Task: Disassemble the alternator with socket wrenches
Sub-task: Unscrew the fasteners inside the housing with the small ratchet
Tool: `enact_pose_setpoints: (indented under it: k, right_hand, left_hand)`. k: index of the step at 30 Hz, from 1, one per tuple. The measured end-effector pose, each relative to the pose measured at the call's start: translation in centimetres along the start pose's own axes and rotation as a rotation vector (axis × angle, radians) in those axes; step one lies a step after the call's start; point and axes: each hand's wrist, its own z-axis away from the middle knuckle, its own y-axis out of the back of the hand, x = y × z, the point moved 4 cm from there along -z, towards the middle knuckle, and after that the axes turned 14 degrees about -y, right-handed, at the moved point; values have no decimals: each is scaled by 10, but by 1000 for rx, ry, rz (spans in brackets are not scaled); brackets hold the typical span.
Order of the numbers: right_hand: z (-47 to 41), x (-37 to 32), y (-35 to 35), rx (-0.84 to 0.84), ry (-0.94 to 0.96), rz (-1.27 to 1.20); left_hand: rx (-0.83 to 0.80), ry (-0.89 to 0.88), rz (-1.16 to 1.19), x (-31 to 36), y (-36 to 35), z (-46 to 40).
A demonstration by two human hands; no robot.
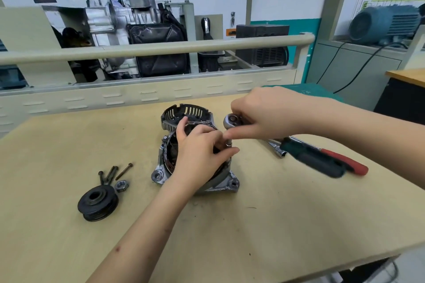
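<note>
The alternator (218, 185), its silver front housing and copper stator windings showing, stands mid-table. My left hand (200, 151) lies over its top, fingers pinching the small socket (228, 143) at the housing's right edge. My right hand (266, 112) grips the head of a ratchet wrench (232, 119) just above that socket; its dark handle (312, 156) trails to the right. Behind stands the black slotted rear cover (184, 112), separate from the housing.
Left of the alternator lie a black pulley (97, 204), a nut (121, 185) and three long bolts (115, 173). A red-handled tool (345, 161) and a chrome socket piece (279, 149) rest to the right. A guard rail (161, 49) runs behind the table.
</note>
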Motion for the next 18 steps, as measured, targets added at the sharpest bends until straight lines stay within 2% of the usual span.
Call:
enact_pose_setpoints:
  k: [2,7,9,12,14,18]
  right_hand:
    - [-1,-1,-1,-4,16,-32]
    - [1,2,1,-171,123,-189]
    - [2,1,1,-152,109,-154]
    - [-1,1,1,-6,2,54]
    - [0,-1,0,48,-19,68]
    - [2,3,-1,-78,68,-116]
  left_hand:
    - [-14,-11,-28,1,-1,-1]
    - [-139,-47,115,-2,0,-3]
    - [-128,-47,103,0,0,-4]
    - [-46,-17,1,3,0,-4]
    - [-34,-5,-45,4,-2,-4]
    - [-73,-28,56,-1,0,-5]
